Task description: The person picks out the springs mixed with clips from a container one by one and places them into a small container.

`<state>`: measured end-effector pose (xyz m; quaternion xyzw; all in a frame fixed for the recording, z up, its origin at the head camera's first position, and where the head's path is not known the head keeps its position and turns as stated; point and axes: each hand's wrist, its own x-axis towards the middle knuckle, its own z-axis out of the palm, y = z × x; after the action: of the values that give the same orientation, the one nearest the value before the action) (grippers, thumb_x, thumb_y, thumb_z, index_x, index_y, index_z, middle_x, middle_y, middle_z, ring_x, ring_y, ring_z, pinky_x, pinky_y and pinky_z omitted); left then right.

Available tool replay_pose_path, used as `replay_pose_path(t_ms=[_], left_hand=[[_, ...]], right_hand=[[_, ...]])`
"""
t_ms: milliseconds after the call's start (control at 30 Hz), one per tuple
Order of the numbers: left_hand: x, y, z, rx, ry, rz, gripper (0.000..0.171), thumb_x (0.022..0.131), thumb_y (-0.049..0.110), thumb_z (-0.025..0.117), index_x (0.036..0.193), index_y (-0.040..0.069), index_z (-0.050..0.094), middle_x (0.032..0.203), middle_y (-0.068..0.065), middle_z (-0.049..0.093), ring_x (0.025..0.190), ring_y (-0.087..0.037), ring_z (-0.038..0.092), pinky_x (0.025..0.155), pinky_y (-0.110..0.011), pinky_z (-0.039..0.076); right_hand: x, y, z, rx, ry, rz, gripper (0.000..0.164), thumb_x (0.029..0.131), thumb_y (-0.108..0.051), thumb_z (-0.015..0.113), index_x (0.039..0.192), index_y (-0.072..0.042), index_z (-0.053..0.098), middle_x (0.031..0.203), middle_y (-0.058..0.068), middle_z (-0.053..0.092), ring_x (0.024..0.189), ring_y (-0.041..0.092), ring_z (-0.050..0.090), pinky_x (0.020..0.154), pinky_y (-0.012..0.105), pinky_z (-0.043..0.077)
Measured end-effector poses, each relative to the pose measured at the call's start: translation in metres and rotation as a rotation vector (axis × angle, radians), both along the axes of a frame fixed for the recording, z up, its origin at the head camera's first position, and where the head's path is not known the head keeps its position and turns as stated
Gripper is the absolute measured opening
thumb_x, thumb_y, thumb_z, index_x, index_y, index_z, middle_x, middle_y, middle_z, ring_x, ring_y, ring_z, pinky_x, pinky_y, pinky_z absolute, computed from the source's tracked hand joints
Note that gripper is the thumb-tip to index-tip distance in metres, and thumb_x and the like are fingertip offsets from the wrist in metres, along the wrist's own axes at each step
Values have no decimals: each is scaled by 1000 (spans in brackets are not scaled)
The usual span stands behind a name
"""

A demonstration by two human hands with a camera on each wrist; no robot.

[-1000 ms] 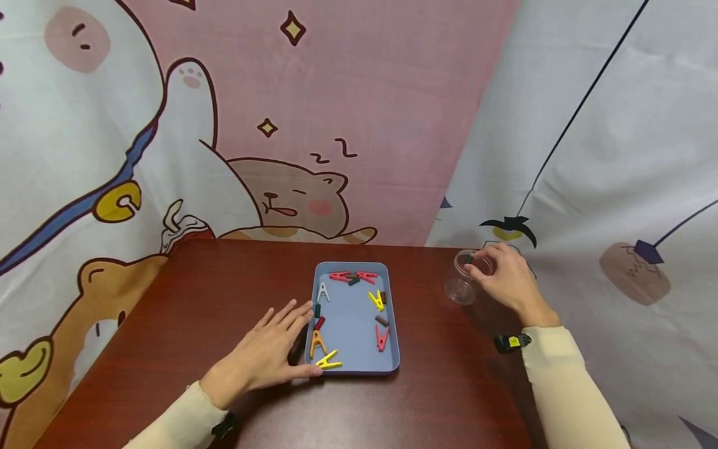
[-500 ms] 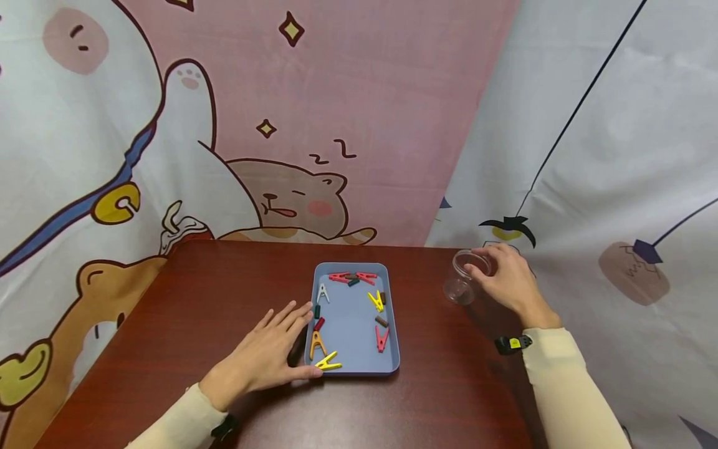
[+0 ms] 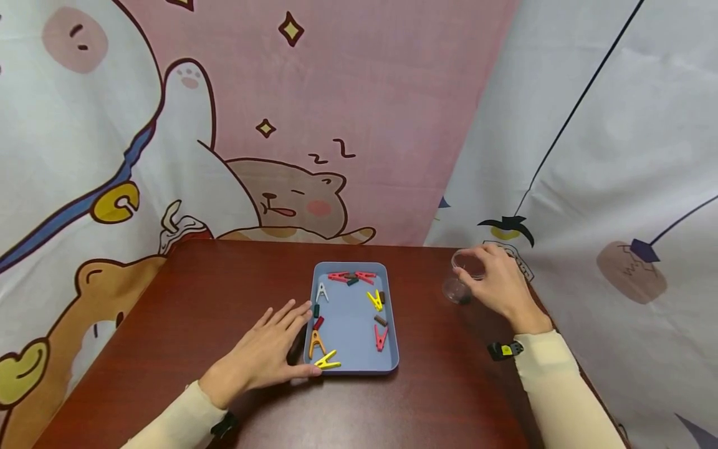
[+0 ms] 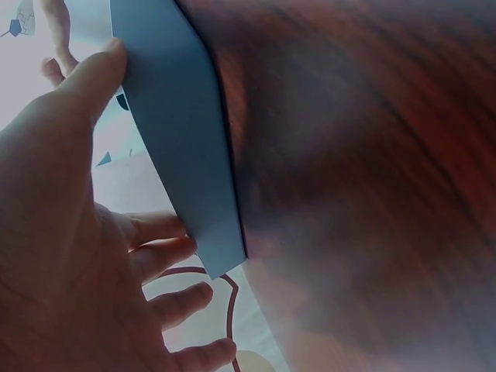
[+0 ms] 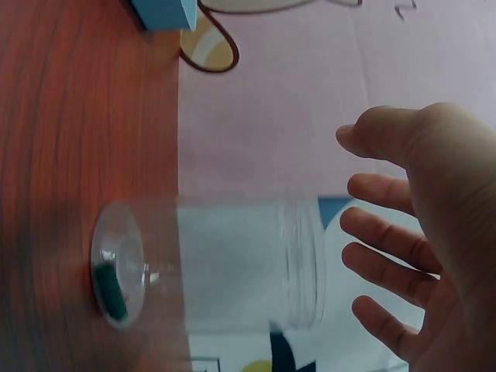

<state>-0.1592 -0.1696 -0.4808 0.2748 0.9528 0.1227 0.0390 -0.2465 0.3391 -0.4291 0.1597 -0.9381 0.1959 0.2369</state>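
— Gripping anything with your right hand (image 3: 496, 284)?
— No, its fingers are loosely bent and parted, just over the mouth of the jar (image 5: 232, 263), with a gap to the rim.
— Where is the jar?
— Upright on the worktop (image 3: 426, 386), to the right of the tray (image 3: 350, 330) and well apart from it. A green piece (image 5: 110, 291) lies at its bottom, by the wall.
— And your left hand (image 3: 263, 349)?
— I rest it on the tray's left edge, fingers spread and nearly straight, my thumb at the near corner.
— What's in the tray?
— At the far end, two red clips (image 3: 366, 275), with a brown piece (image 3: 350, 275) and a second green piece (image 3: 352, 282) between. Down the left: a white clip (image 3: 321, 290), a third green piece (image 3: 316, 310), a dark red piece (image 3: 318, 323), an orange clip (image 3: 316, 343), then a yellow clip (image 3: 326, 361). On the right, another yellow clip (image 3: 376, 302) beside another brown piece (image 3: 382, 297); nearer me, one more brown piece (image 3: 381, 320) and a third red clip (image 3: 381, 340).
— Behind it all?
— A cartoon cloth (image 3: 392, 112).
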Motion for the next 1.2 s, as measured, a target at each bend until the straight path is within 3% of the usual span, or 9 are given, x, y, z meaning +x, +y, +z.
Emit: replay_pose_path(t_ms=[233,633,933,1200], left_hand=[[0,1,0,7,-8,6,121,95,94,68,178,9,48,192,-7,38,180,-43,31,139,-80,31],[-1,3,7,-17,5,-2,119,95,91,71,177,7,50,190,-9,41,179,-44,34,138,-80,33],[-1,5,14,-30,-35,-13,118,96,88,73,177,5,49,190,-11,41,178,-47,34,137,-81,32],[-1,6,18,-40,-32,-25,120,96,90,70,176,4,49,190,-12,41,178,-47,34,137,-81,33]], right_hand=[[12,-32,5,71,-72,71,39,101,-29,92,137,-14,84,137,15,78,130,43,70,115,74,52],[18,-124,9,283,-180,320,43,99,-40,94,137,-20,86,131,4,80,126,28,72,111,58,61],[3,-198,4,353,-309,443,43,104,-46,90,140,-23,85,137,-1,81,129,23,76,110,51,63],[-12,-234,-13,362,-381,503,42,105,-46,87,138,-18,86,130,0,85,121,20,80,102,42,69]])
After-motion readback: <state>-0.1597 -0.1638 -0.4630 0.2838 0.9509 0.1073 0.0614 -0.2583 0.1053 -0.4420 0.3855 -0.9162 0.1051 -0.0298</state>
